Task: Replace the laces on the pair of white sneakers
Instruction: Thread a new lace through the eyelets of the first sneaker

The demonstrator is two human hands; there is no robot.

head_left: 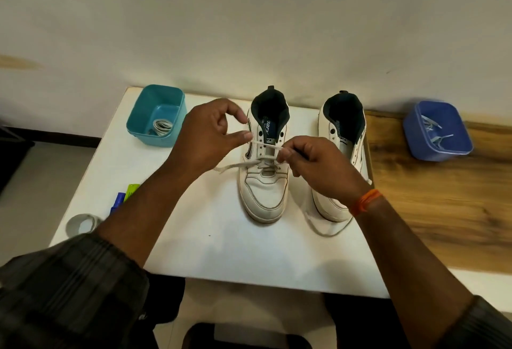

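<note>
On the white table [221, 251] stand two white sneakers, toes toward the near edge. Over the left sneaker [263, 171], the left hand [207, 138] and right hand [315, 165] each pinch one stretch of its white lace [266, 145], threaded through the lower eyelets. The right sneaker [342, 138] stands just beside it. Far left sits a teal tub [155, 115], far right a blue tub [437, 129].

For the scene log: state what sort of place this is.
Probably a plain indoor room set up as a work station, not a shop: a small white table against a bare wall, a wooden counter beside it, and plastic tubs holding laces.
</note>
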